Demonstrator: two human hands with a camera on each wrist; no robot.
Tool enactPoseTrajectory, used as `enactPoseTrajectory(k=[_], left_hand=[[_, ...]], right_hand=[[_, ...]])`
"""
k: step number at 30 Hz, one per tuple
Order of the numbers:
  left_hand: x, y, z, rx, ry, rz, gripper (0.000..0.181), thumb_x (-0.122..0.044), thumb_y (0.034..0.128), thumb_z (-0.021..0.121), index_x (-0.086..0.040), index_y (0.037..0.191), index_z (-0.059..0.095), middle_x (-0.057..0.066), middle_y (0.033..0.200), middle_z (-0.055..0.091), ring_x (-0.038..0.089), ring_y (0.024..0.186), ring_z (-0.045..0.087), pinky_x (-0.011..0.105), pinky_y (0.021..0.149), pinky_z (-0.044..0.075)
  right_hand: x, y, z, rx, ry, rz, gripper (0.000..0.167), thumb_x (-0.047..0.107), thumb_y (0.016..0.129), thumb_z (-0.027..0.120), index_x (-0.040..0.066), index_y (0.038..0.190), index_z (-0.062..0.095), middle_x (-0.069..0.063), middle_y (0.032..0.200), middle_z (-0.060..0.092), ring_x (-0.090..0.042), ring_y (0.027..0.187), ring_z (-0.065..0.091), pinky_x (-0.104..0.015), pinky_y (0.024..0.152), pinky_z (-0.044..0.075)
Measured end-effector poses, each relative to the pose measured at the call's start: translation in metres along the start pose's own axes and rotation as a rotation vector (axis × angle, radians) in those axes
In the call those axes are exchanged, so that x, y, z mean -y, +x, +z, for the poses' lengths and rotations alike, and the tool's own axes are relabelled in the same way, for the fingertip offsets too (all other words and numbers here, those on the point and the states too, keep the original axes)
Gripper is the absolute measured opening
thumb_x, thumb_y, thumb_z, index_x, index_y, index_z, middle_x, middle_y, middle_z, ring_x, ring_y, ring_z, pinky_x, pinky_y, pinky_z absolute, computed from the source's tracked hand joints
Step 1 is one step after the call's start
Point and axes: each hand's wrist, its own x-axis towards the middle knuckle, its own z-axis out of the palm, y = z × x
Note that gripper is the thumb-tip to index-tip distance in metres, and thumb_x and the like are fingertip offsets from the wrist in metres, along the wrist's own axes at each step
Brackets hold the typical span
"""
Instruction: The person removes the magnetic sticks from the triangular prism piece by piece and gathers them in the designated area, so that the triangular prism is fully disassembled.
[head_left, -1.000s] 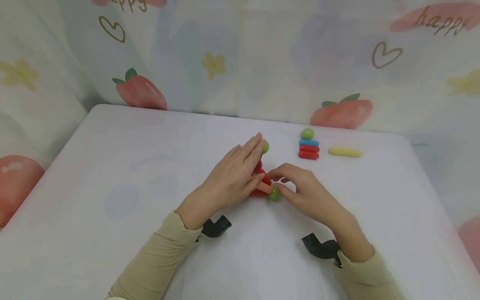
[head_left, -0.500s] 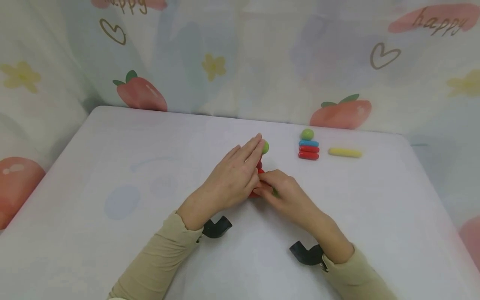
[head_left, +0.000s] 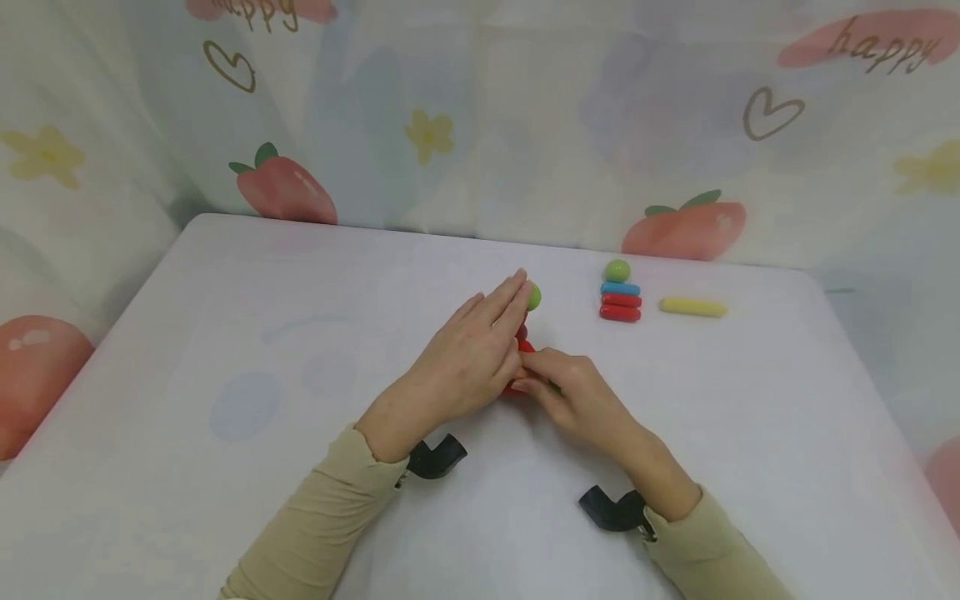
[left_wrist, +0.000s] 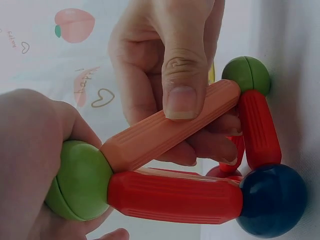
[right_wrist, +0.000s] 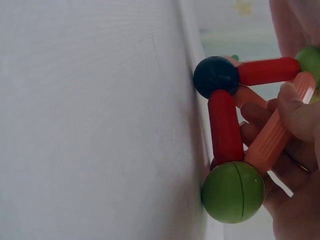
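Note:
In the left wrist view a frame of sticks and balls stands on the table. My left hand (left_wrist: 30, 150) grips its raised green ball (left_wrist: 80, 180). An orange stick (left_wrist: 172, 127) slopes from that ball down to a lower green ball (left_wrist: 245, 75); my right hand (left_wrist: 170, 55) pinches it between thumb and fingers. One red stick (left_wrist: 175, 197) joins the raised ball to a dark blue ball (left_wrist: 272, 200). In the head view my left hand (head_left: 457, 358) covers most of the frame, and my right hand (head_left: 581, 396) meets it from the right.
In the head view, a loose green ball (head_left: 617, 271), a blue stick (head_left: 620, 288) and two red sticks (head_left: 620, 313) lie at the back right, beside a yellow stick (head_left: 693, 307). A patterned cloth (head_left: 525, 117) hangs behind the table. Black curved pieces (head_left: 438, 457) are at both wrists.
My right hand has moved left from beside the lower green ball and closed on the orange stick. My left hand has stayed in nearly the same place.

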Motion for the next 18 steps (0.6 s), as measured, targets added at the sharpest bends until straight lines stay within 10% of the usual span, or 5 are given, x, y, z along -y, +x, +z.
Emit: enactPoseTrajectory(k=[18], left_hand=[[0.0004,-0.0011,-0.0019,0.002,-0.006,-0.011,0.057,-0.012,0.0987,0.043,-0.001,0.154,0.032,0.011,0.163,0.029,0.018,0.150,0.030,0.044,0.120,0.032]], right_hand=[[-0.0008,-0.0020,-0.0059,0.065,0.040,-0.045,0.030,-0.001,0.083,0.075,0.006,0.111,0.071,0.000,0.096,0.071,-0.010,0.085,0.063,-0.025,0.080,0.058]])
